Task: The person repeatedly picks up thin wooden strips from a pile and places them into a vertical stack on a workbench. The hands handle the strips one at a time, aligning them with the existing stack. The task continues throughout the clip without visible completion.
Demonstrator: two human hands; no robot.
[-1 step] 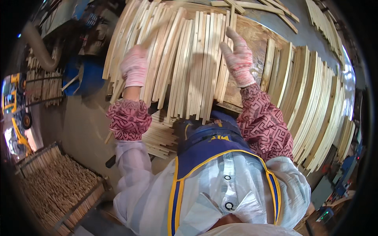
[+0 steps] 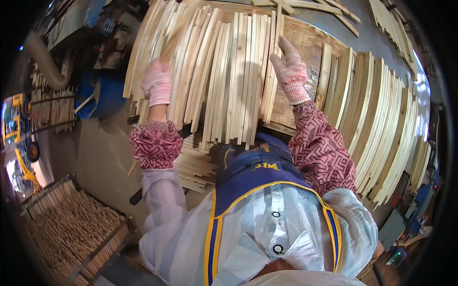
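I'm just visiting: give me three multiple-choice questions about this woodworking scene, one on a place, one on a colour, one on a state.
1. Where does the right hand rest?
A. on the right edge of the spread of wooden slats
B. in the crate of sticks
C. on the blue drum

2. What colour are the patterned sleeve covers?
A. green
B. dark red and white
C. plain black

3. How is the left hand?
A. bare, clenched around a hammer
B. gloved, lying on the slats
C. hanging at the person's side

Answers: 1 A, its fingers lie on the outermost slats of the spread; 2 B, both forearms show that pattern; 3 B, a pink-white glove presses on the slats' left part.
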